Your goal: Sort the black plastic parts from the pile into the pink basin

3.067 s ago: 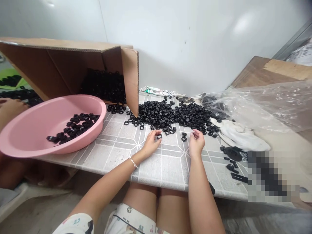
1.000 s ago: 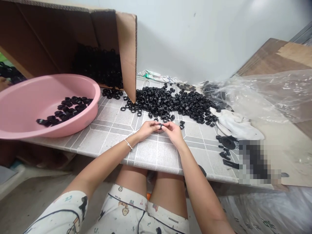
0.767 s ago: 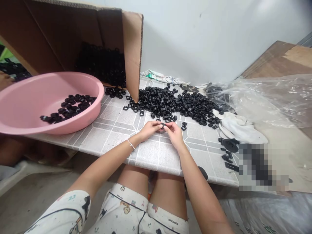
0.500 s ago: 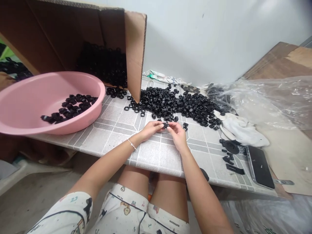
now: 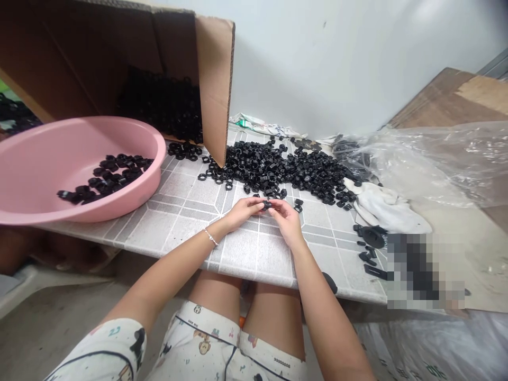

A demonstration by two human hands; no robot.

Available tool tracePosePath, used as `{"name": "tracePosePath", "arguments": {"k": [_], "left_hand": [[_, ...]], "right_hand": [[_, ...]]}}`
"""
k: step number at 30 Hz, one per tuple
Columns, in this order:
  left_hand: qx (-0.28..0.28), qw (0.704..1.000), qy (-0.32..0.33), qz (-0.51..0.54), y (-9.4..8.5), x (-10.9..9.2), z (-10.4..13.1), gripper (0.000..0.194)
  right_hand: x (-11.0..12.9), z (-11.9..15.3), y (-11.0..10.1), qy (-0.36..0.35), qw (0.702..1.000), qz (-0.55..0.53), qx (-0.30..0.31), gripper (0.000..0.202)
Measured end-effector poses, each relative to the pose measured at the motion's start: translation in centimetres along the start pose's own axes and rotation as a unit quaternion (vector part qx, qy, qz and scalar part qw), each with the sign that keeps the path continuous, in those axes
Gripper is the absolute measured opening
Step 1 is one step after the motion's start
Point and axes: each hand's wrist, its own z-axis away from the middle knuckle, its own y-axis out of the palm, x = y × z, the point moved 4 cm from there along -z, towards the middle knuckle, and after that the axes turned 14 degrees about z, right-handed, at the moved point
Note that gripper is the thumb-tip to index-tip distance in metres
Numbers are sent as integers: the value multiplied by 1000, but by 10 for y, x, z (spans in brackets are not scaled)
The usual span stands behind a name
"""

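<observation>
Between my two hands, just above the table, is a small black plastic part (image 5: 267,205). My left hand (image 5: 243,211) pinches it from the left, and a bracelet circles that wrist. From the other side my right hand (image 5: 286,217) closes its fingertips on the same part, which they partly cover. Right behind my hands spreads a heap of black ring-shaped plastic parts (image 5: 273,166). A few loose black rings (image 5: 298,205) lie beside my right hand.
A pink basin (image 5: 130,203) with black parts in it stands at the left. Behind it a cardboard box (image 5: 216,79) lies on its side, holding more parts. On the right are a white cloth (image 5: 384,206), clear plastic sheeting (image 5: 436,159) and a black disc (image 5: 373,236).
The whole view has shifted slightly. My hands stay together at the same spot, with the fingers a little closer around the black part.
</observation>
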Motion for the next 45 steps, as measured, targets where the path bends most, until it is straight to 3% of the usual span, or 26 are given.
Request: {"name": "tracePosePath", "arguments": {"k": [14, 32, 40, 45], "left_hand": [[-21, 999, 18, -20, 0, 4, -2, 37], [-17, 999, -38, -10, 4, -3, 2, 43], [-11, 999, -37, -22, 4, -1, 2, 41], [-1, 1000, -23, -19, 5, -1, 2, 40]], "right_hand": [[-13, 1, 1, 7, 999, 34, 1, 29], [7, 4, -2, -14, 998, 35, -52, 27], [8, 3, -3, 1, 1000, -5, -16, 30], [7, 3, -3, -3, 1000, 22, -1, 30]]}}
